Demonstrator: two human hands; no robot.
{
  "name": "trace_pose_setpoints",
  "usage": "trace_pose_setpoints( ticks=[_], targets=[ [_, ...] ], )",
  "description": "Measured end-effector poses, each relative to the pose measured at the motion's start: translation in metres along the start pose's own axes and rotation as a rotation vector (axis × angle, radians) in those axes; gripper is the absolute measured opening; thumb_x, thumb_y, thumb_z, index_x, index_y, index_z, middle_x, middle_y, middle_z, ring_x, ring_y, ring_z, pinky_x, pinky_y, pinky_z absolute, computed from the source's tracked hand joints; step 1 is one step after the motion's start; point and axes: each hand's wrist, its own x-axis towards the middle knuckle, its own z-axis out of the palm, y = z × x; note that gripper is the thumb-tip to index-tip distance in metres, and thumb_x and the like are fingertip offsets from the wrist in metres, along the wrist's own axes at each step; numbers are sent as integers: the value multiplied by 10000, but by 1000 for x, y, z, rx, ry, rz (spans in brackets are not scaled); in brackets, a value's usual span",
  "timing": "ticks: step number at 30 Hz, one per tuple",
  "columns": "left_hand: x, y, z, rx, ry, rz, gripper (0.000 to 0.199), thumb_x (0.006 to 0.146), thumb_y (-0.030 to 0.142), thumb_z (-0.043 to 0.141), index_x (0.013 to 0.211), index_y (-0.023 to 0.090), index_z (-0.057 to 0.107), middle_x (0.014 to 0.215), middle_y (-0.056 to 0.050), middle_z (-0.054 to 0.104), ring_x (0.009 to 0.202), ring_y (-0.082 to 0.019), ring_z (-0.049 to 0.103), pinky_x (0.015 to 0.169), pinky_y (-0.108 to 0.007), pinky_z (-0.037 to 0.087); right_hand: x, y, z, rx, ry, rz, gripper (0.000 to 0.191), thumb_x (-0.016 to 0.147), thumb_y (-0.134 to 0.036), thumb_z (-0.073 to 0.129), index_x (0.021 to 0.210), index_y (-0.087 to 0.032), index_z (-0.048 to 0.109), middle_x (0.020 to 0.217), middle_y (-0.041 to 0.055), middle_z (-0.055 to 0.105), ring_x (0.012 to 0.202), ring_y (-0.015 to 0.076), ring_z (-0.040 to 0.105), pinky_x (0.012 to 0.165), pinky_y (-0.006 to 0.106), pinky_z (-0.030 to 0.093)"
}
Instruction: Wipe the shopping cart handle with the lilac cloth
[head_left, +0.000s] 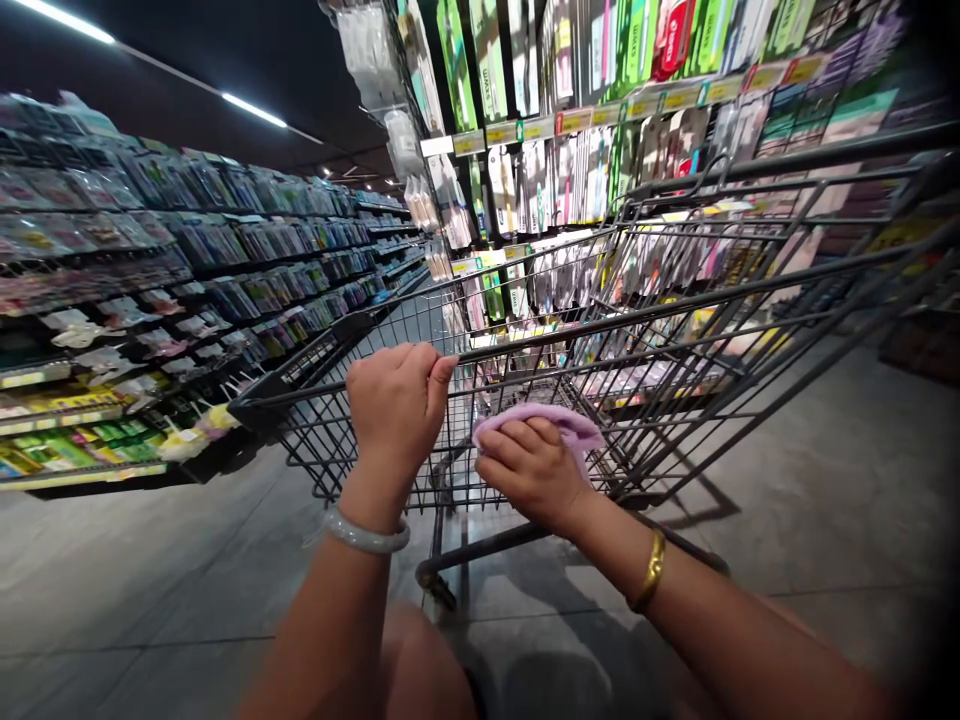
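Observation:
A dark wire shopping cart (525, 345) stands side-on before me. My left hand (397, 400) is wrapped round the cart's top side rail, with a pale bangle on that wrist. Lower and to the right, my right hand (532, 465) presses a pink cloth (555, 415) against the wire side of the cart. Its fingers are bent over the cloth, and a gold bangle circles the wrist. Part of the cloth is hidden under the palm and fingers.
Behind the cart rises a lit rack of toothbrush packs (540, 180). Long shelves (247, 240) of packaged goods line the left side. A cart wheel (439, 590) rests on the grey floor (187, 570). My knee shows at the bottom.

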Motion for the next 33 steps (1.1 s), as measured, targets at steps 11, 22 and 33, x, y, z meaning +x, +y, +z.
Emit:
trace_pose_setpoints(
  ticks=[11, 22, 33],
  targets=[
    [-1, -1, 2, 18, 7, 3, 467, 1037, 519, 306, 722, 227, 488, 688, -18, 554, 683, -206, 464, 661, -362, 218, 11, 20, -20, -41, 90, 176, 177, 818, -239, 686, 986, -296, 684, 1140, -9, 683, 1068, 196, 534, 946, 397, 387],
    [-1, -8, 5, 12, 20, 11, 467, 1038, 519, 292, 720, 226, 470, 679, -12, 544, 682, -204, 468, 652, -359, 220, -3, 36, -24, -33, 139, 112, 239, 808, -223, 708, 1027, -314, 681, 1126, -22, 676, 1077, 168, 532, 969, 358, 387],
    [-1, -14, 6, 10, 21, 22, 471, 1039, 521, 279, 717, 230, 460, 676, -12, 540, 685, -206, 478, 653, -364, 229, -33, -14, 13, 45, 3, -102, 66, 843, -243, 656, 825, -304, 674, 1113, -114, 688, 1014, 113, 562, 932, 305, 403]
  ],
)
